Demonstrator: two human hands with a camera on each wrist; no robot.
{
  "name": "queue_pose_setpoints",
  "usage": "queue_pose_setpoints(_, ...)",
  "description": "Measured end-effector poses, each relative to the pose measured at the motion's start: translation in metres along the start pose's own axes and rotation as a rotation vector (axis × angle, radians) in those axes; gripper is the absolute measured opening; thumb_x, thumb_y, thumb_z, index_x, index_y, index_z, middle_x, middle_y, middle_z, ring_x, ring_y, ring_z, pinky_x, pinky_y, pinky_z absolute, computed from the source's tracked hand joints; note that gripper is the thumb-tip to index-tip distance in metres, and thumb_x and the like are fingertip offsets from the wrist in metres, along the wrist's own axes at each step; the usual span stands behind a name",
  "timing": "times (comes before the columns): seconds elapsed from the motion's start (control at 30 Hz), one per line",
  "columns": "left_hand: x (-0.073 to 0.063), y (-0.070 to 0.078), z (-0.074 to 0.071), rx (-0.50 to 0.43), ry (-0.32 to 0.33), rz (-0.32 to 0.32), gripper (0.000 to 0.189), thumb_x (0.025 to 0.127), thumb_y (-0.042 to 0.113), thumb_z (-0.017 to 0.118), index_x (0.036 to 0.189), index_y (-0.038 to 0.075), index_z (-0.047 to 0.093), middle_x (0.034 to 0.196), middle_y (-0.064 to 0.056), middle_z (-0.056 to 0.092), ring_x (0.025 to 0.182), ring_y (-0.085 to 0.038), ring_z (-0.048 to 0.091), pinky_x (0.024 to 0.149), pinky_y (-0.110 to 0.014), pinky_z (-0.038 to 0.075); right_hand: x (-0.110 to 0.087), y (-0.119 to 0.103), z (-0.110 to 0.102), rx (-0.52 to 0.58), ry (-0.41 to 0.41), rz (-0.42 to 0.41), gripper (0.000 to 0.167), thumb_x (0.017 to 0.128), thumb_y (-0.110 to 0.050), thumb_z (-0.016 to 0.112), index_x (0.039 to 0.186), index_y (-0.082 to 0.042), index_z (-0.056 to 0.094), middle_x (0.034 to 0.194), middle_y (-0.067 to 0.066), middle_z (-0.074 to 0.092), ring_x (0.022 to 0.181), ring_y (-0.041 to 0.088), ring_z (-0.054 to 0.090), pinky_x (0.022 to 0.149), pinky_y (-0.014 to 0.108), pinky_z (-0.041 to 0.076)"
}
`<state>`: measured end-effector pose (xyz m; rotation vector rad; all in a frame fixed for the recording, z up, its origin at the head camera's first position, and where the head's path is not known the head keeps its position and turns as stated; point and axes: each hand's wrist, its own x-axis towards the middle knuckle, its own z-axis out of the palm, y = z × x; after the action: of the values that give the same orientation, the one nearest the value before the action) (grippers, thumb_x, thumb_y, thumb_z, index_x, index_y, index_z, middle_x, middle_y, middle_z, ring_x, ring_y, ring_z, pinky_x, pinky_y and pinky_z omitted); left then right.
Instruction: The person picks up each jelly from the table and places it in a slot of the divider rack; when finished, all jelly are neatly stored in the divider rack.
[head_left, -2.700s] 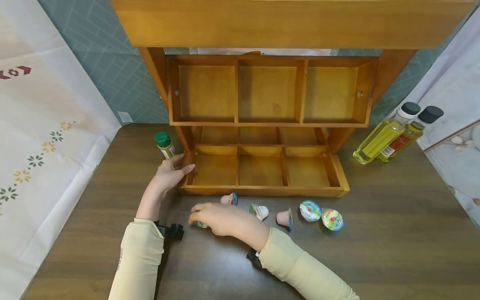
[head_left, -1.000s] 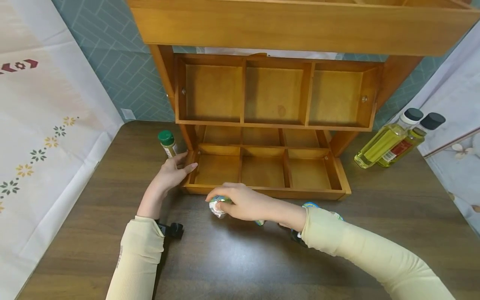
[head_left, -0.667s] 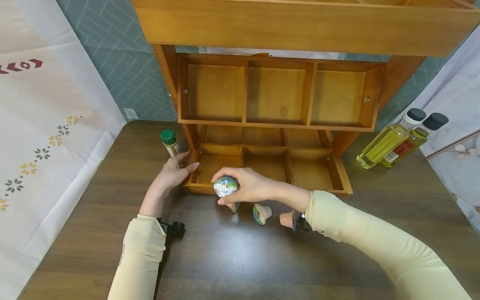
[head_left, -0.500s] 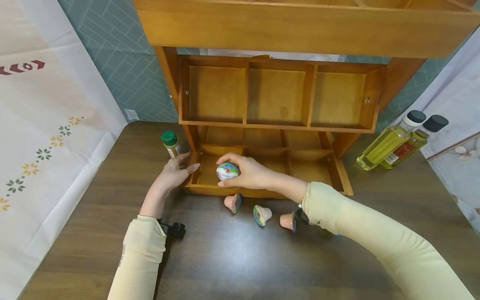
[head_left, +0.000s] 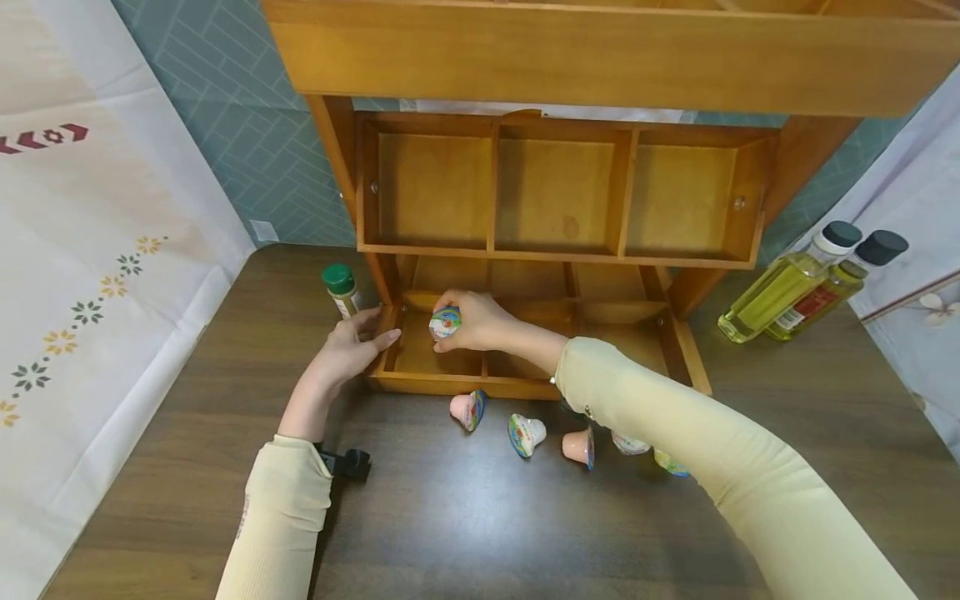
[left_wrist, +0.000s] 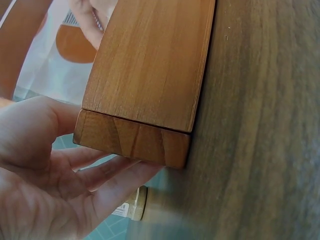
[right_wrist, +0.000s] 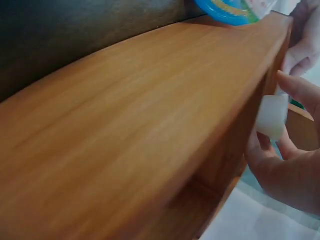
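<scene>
In the head view, my right hand (head_left: pixel 480 321) pinches a small jelly cup (head_left: pixel 445 323) between thumb and fingers, over the left compartment of the rack's bottom tray. Its printed foil lid faces the camera; the right wrist view shows the pale cup body (right_wrist: pixel 272 117). My left hand (head_left: pixel 347 348) holds the left end of the wooden rack (head_left: pixel 480 386), thumb over the rim and fingers (left_wrist: pixel 125 177) along the outer side. On the table before the tray lie a pink jelly cup (head_left: pixel 460 408), a white one (head_left: pixel 534 432) and another pink one (head_left: pixel 576 447).
Two more jelly cups, one with a greenish lid (head_left: pixel 669 463), are partly covered by the right sleeve. A green-capped jar (head_left: pixel 341 287) stands behind the left hand. Two oil bottles (head_left: pixel 780 287) stand right of the rack. A tilted middle tray (head_left: pixel 558 254) and a top tray overhang the bottom one.
My right hand has picked up a jelly cup from the table's left, carried it over the front rim and into the bottom tray's left compartment area. The left hand keeps its hold on the rack.
</scene>
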<state>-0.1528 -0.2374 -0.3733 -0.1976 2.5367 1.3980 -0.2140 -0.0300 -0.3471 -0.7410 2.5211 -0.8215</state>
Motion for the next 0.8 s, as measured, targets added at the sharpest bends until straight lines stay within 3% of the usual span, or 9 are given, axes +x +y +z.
queue_pose_setpoints(0.17,0.001,0.001,0.000,-0.006,-0.009,-0.007,0.068,0.095,0.032,0.055,0.148,0.003,0.023,0.146,-0.021,0.033,0.132,-0.037,0.034,0.105,-0.048,0.034,0.009,-0.002,0.006,-0.051,-0.032,-0.043,0.054,0.076,-0.019,0.078,0.122,-0.004,0.055,0.116,0.010,0.059,0.099,0.021,0.056,0.084,0.027,0.048)
queue_pose_setpoints(0.37,0.001,0.003,0.000,-0.013,-0.015,0.000,0.068,0.095,0.031,0.054,0.148,0.003,0.022,0.147,-0.020,0.032,0.133,-0.037,0.033,0.105,-0.049,0.033,0.016,-0.011,0.013,-0.214,-0.048,-0.018,0.059,0.079,-0.031,0.076,0.131,-0.014,0.054,0.124,0.005,0.058,0.102,0.020,0.056,0.083,0.031,0.049)
queue_pose_setpoints(0.5,-0.001,0.004,0.000,-0.012,-0.024,-0.006,0.068,0.095,0.032,0.054,0.148,0.003,0.022,0.147,-0.019,0.033,0.133,-0.037,0.032,0.105,-0.050,0.033,0.018,-0.017,0.019,-0.286,-0.065,-0.020,0.061,0.082,-0.034,0.073,0.135,-0.015,0.051,0.135,0.006,0.051,0.118,0.024,0.050,0.094,0.035,0.046)
queue_pose_setpoints(0.63,0.000,0.003,0.000,-0.018,-0.027,-0.007,0.068,0.095,0.032,0.054,0.148,0.003,0.023,0.147,-0.020,0.033,0.133,-0.037,0.033,0.104,-0.049,0.034,0.020,-0.022,0.023,-0.296,-0.065,-0.028,0.064,0.083,-0.032,0.071,0.138,-0.011,0.046,0.137,0.007,0.050,0.126,0.028,0.043,0.101,0.037,0.041)
queue_pose_setpoints(0.8,0.001,0.000,-0.001,-0.036,-0.021,-0.017,0.067,0.095,0.030,0.055,0.148,0.003,0.023,0.147,-0.019,0.033,0.132,-0.036,0.035,0.103,-0.047,0.036,0.024,-0.026,0.027,-0.294,-0.057,-0.033,0.069,0.082,-0.032,0.072,0.140,-0.009,0.042,0.134,0.007,0.053,0.124,0.025,0.046,0.098,0.033,0.043)
